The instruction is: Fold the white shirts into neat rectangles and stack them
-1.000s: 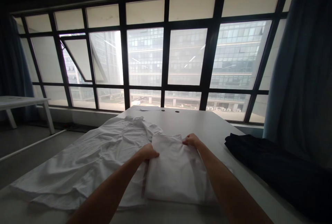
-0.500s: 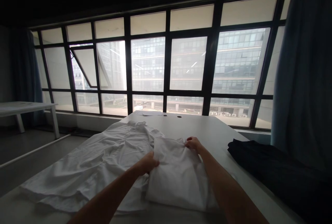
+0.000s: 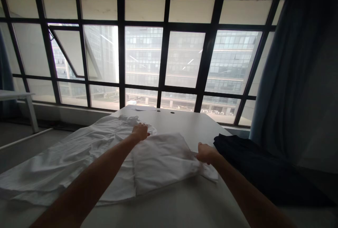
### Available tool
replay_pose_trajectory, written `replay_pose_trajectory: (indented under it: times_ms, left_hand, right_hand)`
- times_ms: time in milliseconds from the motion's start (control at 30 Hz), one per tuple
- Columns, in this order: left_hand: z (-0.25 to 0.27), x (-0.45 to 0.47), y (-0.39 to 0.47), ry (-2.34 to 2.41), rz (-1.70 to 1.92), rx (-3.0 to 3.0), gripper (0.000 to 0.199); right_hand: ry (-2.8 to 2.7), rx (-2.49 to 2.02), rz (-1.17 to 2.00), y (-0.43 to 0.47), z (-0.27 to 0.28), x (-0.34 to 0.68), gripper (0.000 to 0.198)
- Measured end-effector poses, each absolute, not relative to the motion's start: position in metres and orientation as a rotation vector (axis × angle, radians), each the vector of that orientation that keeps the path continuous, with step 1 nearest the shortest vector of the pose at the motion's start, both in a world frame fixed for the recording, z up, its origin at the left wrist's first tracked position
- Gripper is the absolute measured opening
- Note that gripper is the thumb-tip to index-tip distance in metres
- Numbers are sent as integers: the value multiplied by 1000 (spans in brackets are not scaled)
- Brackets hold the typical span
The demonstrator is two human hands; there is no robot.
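A folded white garment (image 3: 163,161) lies on the white table (image 3: 182,124), its exact kind unclear. At its far left corner is my left hand (image 3: 141,132), fingers curled closed on the cloth. My right hand (image 3: 207,153) grips the garment's right side, where a small flap of cloth sticks out below the fingers. A second white garment (image 3: 87,156), wrinkled and spread out, covers the left part of the table and reaches beneath or against the folded one. My left forearm hides part of that spread cloth.
A dark garment or cloth pile (image 3: 258,168) lies along the right side. Another white table (image 3: 16,95) stands at the far left. Beyond the far table edge is a wide window wall (image 3: 142,59), with a blue curtain (image 3: 277,80) at the right.
My left hand has moved forward and left to the folded garment's far corner. My right hand has shifted down to its right side. The garment has turned and spread wider; the camera view has shifted.
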State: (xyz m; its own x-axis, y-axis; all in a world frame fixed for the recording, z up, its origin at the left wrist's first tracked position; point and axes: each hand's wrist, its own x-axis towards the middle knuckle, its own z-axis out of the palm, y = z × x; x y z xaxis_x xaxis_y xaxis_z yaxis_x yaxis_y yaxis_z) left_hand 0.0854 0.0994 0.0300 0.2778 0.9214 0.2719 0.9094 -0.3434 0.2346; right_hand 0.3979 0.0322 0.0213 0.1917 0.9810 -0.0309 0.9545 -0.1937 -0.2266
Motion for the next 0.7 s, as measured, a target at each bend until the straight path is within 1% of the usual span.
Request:
replay_pose_trajectory:
  times_ms: [67, 133, 267, 333, 433, 500, 633, 700]
  left_hand:
    - [12, 101, 91, 1756, 513, 2503, 40]
    - [-8, 113, 79, 1722, 429, 2516, 44]
    - [-45, 118, 52, 1609, 208, 2599, 57]
    - [-57, 114, 41, 1603, 187, 2652, 57]
    - [-68, 105, 33, 1719, 225, 2655, 58]
    - [-71, 102, 30, 1801, 253, 2618, 61]
    - [-72, 102, 28, 1859, 277, 2577, 64]
    - [-72, 103, 28, 1856, 280, 2569, 65]
  right_hand:
    - [-2061, -2303, 53, 19, 12, 384, 41]
    - [-2230, -2090, -12, 14, 2, 363, 42]
    - [-2575, -1468, 96, 22, -25, 315, 58]
    - [-2603, -1374, 171, 32, -40, 298, 62]
    - [-2588, -1422, 238, 51, -56, 293, 69]
    - [-2542, -1548, 228, 66, -59, 302, 73]
    - [-2361, -1934, 92, 91, -56, 312, 70]
    - [-2349, -1945, 43, 99, -58, 301, 67]
